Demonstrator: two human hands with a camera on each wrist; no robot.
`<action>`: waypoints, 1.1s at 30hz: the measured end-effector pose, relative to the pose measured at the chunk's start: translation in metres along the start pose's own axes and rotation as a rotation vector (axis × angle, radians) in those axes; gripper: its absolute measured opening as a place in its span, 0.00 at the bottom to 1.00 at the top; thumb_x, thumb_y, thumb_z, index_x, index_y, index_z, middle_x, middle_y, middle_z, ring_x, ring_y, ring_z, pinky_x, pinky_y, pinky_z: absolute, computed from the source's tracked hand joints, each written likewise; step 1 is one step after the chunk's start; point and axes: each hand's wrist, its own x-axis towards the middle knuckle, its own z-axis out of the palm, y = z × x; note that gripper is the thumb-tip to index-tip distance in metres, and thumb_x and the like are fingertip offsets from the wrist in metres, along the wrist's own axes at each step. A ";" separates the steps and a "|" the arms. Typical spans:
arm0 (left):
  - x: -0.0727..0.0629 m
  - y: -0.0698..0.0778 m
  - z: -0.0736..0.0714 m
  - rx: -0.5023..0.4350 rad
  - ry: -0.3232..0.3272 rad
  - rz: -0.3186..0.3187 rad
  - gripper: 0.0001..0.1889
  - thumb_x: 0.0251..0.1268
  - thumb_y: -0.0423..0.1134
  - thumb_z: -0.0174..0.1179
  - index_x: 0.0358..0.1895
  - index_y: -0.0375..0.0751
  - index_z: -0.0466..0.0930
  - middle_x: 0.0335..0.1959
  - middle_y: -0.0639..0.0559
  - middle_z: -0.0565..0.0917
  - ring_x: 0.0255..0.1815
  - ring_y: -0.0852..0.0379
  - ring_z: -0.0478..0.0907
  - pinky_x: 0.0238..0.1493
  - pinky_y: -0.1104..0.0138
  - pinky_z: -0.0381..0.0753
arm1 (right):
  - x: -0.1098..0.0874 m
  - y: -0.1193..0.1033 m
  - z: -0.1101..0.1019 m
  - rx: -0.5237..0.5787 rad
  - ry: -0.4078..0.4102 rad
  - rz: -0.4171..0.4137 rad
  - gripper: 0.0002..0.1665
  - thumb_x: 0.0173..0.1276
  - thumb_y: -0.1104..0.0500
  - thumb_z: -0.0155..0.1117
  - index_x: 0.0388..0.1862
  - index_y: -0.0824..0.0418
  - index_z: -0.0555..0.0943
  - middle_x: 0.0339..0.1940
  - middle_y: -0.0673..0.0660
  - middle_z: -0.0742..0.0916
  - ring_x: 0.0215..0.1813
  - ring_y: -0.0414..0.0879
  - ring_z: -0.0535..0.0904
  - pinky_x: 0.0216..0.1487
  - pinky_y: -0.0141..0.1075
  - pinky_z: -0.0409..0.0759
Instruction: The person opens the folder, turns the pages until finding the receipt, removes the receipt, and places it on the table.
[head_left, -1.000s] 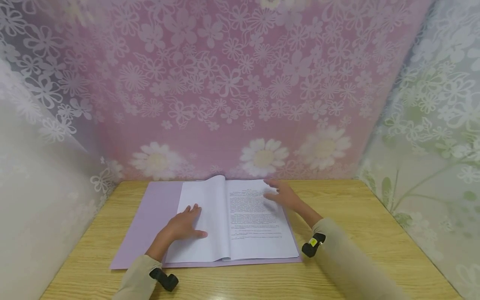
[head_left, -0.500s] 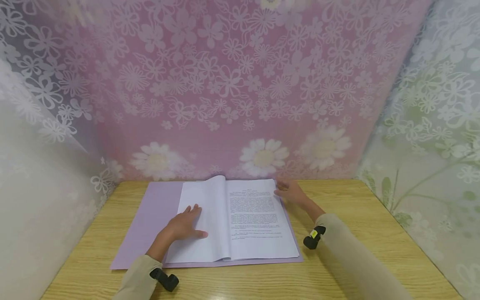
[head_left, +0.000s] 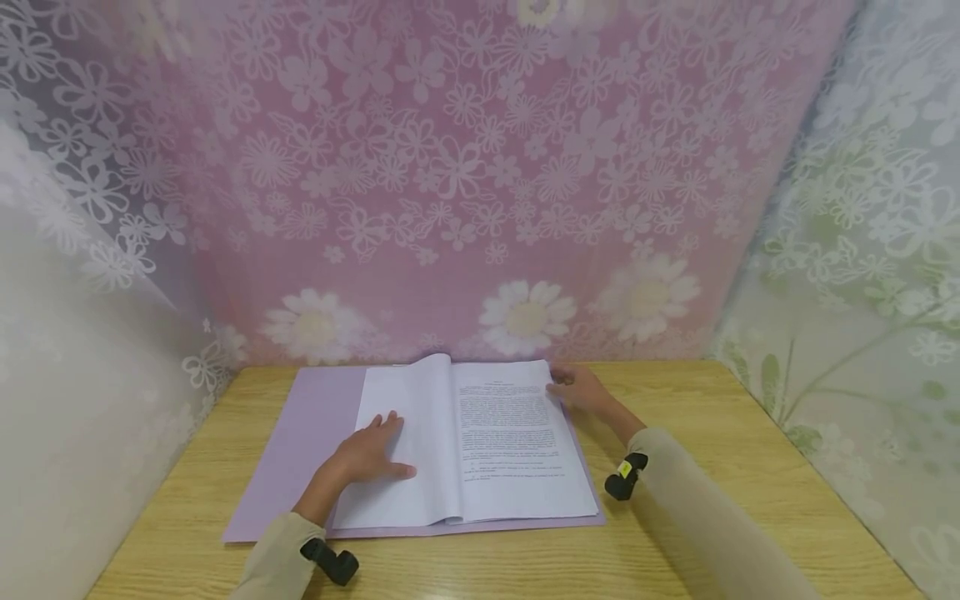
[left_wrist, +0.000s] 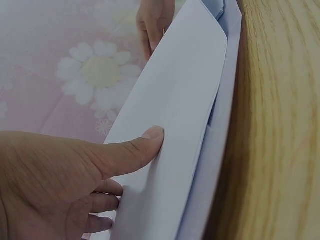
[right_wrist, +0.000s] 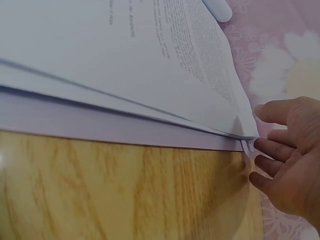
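Observation:
A stack of printed paper sheets (head_left: 510, 442) lies spread in a lilac folder (head_left: 307, 442); the turned sheets on the left are blank on top and bulge near the fold. My left hand (head_left: 367, 454) rests on that blank left page (left_wrist: 175, 100), fingers spread and thumb straight. At the far right corner of the printed page is my right hand (head_left: 581, 390). In the right wrist view its fingers are loosely bent, with thumb tip and fingertips at the corner of the sheets (right_wrist: 150, 65) and a gap between thumb and index finger.
The folder lies on a wood-grain table (head_left: 675, 400). A pink flowered backdrop (head_left: 450, 208) rises behind the table's far edge, with pale flowered sides at left and right. Each sleeve carries a black wrist camera (head_left: 626, 477).
My right hand has moved from above the printed page rightward to its far right corner, and its fingers have bent more. My left hand has stayed on the left page.

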 end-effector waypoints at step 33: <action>-0.001 -0.002 -0.001 -0.005 -0.003 0.008 0.52 0.56 0.56 0.74 0.79 0.34 0.59 0.81 0.33 0.58 0.81 0.29 0.54 0.73 0.35 0.62 | -0.035 -0.036 -0.019 0.252 -0.228 -0.089 0.33 0.75 0.61 0.64 0.76 0.58 0.70 0.68 0.64 0.81 0.67 0.60 0.79 0.62 0.44 0.84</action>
